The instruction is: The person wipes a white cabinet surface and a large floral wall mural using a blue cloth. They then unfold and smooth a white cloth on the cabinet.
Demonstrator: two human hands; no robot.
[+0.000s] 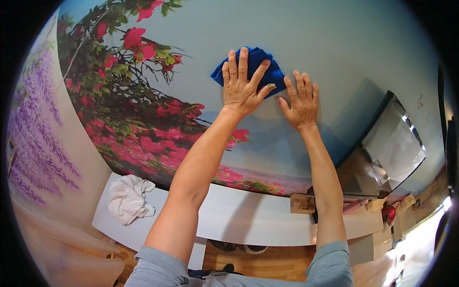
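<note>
My left hand [241, 84] lies spread on a folded blue cloth [260, 66], pressing it flat against a wall mural [200, 32] of pink flowers and pale blue sky. Its thumb has a small light wrap near the tip. To the right of the cloth, my right hand [302, 98] rests with spread fingers on the bare wall surface, holding nothing. The index fingertip of that hand is close to the cloth's right corner; whether they touch I cannot tell.
A white shelf [258, 219] runs below the mural, bearing a crumpled white cloth [129, 199], a small cardboard box [302, 203] and, at right, a television [391, 143] beside my right forearm. A shiny red object [388, 214] is right of it. Below lies wooden floor [279, 262].
</note>
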